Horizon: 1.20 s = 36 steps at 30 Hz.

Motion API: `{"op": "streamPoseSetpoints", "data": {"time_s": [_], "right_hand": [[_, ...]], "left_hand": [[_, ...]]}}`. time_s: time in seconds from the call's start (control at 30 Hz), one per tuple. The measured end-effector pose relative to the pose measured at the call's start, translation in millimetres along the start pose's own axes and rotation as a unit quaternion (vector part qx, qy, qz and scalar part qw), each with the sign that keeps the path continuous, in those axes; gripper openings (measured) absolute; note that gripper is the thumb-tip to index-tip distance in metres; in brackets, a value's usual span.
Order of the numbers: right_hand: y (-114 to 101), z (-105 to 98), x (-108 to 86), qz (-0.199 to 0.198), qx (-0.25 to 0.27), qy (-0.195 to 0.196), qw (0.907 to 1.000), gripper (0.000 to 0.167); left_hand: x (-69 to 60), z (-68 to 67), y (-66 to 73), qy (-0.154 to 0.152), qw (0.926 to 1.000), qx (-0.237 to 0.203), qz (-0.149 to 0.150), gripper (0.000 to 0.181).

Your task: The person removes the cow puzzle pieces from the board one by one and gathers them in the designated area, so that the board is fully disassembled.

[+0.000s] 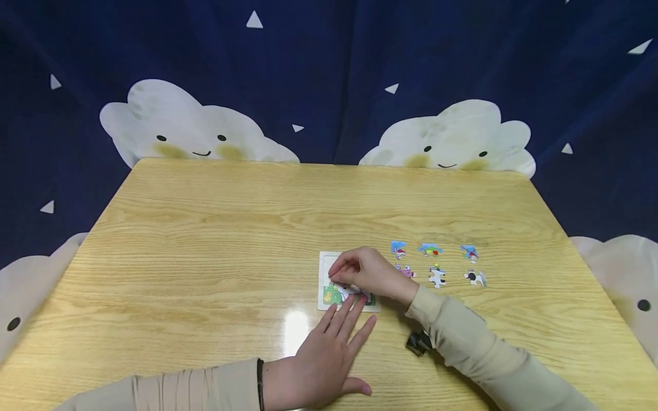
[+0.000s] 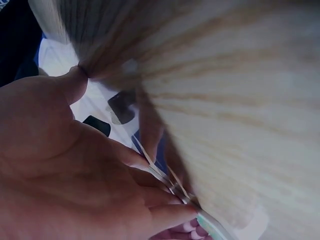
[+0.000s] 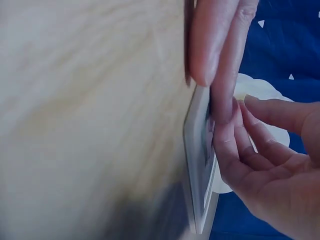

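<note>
A jigsaw puzzle board [image 1: 322,268] with a pale frame lies on the table, with green and white picture pieces along its near side. My left hand [image 1: 324,357] is spread flat, its straight fingertips resting on the board's near edge. Over the board, my right hand [image 1: 367,273] has curled fingers, with the thumb and forefinger tips close together above the left part. Whether a piece is between them is hidden. In the right wrist view, fingers of the right hand [image 3: 270,165] touch the board's face beside the left hand's fingers [image 3: 212,45].
Several loose puzzle pieces lie in two rows to the right, among them a white piece [image 1: 437,277] and a blue one [image 1: 469,253]. A black device [image 1: 418,343] shows beside the right sleeve. The wooden table [image 1: 205,245] ends at a dark blue curtain [image 1: 319,68].
</note>
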State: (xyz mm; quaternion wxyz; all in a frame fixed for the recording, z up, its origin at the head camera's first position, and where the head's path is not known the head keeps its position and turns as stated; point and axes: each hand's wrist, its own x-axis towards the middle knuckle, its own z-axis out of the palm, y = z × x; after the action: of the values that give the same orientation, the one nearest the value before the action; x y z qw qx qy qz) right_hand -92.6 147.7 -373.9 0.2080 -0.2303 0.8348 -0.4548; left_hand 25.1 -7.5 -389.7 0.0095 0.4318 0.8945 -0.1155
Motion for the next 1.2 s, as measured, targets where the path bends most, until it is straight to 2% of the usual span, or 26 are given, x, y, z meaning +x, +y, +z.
{"op": "streamPoseSetpoints", "data": {"time_s": [0.13,0.33,0.4,0.63,0.83,1.07,1.2], "right_hand": [[3,0,0.0,0.006,0.045,-0.001,0.9990,0.009],[1,2,-1.5,0.004,0.094,-0.023,0.9953,0.016],[0,3,-2.1,-0.002,0.086,-0.028,0.9959,0.016],[-2,6,-3.9,-0.043,0.006,-0.013,0.9990,0.014],[-3,-4,-9.4,-0.054,0.005,0.008,0.9985,0.014],[5,-29,-20.5,-0.030,0.029,0.031,0.9986,0.012],[15,-45,-31.5,-0.018,0.024,0.043,0.9986,0.011]], "left_hand": [[0.0,-0.6,-0.3,-0.007,0.9999,-0.007,-0.002,0.095],[-0.1,-0.9,0.8,-0.013,0.9999,-0.005,-0.010,0.096],[0.0,-1.0,1.3,-0.018,0.9997,0.000,-0.014,0.096],[0.1,-1.7,1.9,-0.029,0.9995,0.001,-0.016,0.096],[-0.4,-2.3,1.9,-0.016,0.9998,0.001,-0.010,0.096],[-1.5,-3.6,1.8,-0.003,0.9997,0.018,-0.014,0.096],[-1.5,-3.6,1.9,0.003,0.9997,0.017,-0.014,0.096]]}}
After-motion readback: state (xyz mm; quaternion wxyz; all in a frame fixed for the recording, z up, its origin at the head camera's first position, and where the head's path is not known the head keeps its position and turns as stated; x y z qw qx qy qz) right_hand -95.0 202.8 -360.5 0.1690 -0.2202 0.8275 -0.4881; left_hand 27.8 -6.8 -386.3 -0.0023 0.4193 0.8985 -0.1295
